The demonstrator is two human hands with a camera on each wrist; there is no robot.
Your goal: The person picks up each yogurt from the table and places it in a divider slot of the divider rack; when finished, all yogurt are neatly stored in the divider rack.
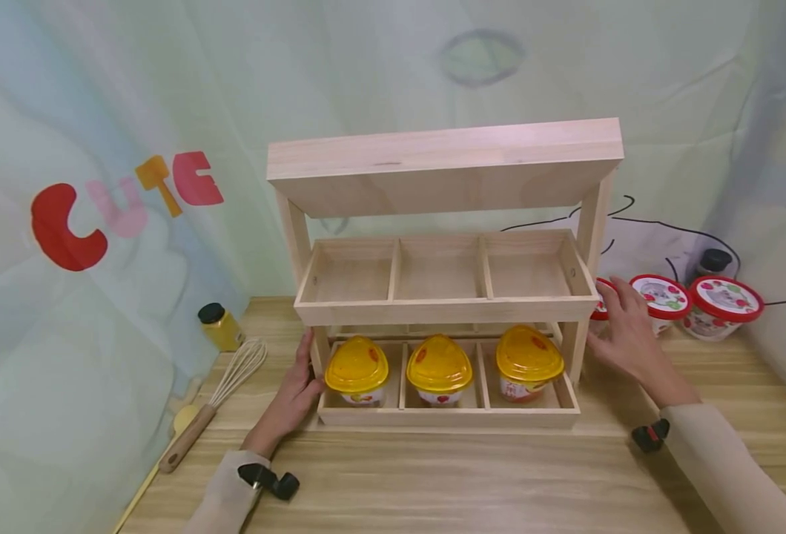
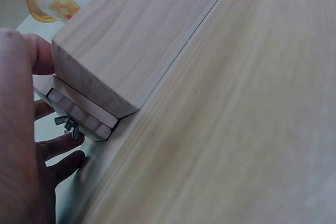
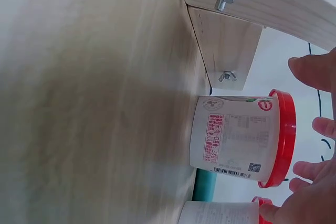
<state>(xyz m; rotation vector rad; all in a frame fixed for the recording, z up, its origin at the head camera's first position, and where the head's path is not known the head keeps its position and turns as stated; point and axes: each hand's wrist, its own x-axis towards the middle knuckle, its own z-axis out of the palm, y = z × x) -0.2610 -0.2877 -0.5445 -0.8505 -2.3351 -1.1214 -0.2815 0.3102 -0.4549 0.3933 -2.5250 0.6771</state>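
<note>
A two-tier wooden display stand (image 1: 446, 311) holds several yellow-lidded tubs (image 1: 440, 363) in its lower tray (image 1: 446, 419). My left hand (image 1: 293, 393) grips that tray's left end. Its thumb (image 2: 41, 55) lies at the tray corner, while the other fingers spread along the outer side, near a wing nut (image 2: 68, 125). Off the stand's right side, my right hand (image 1: 629, 337) is at the red-lidded tubs (image 1: 660, 297), fingers spread. In the right wrist view, those fingers hang loosely over the red rim of a white tub (image 3: 236, 137), not closed around it.
The stand's upper tray (image 1: 446, 311) has three bare compartments under a slanted top board (image 1: 446, 159). On the left lie a whisk (image 1: 213, 411) and a yellow jar (image 1: 221, 326) with a black lid. Behind the red-lidded tubs stands a black-capped bottle (image 1: 713, 261). A printed curtain (image 1: 400, 67) closes off the back.
</note>
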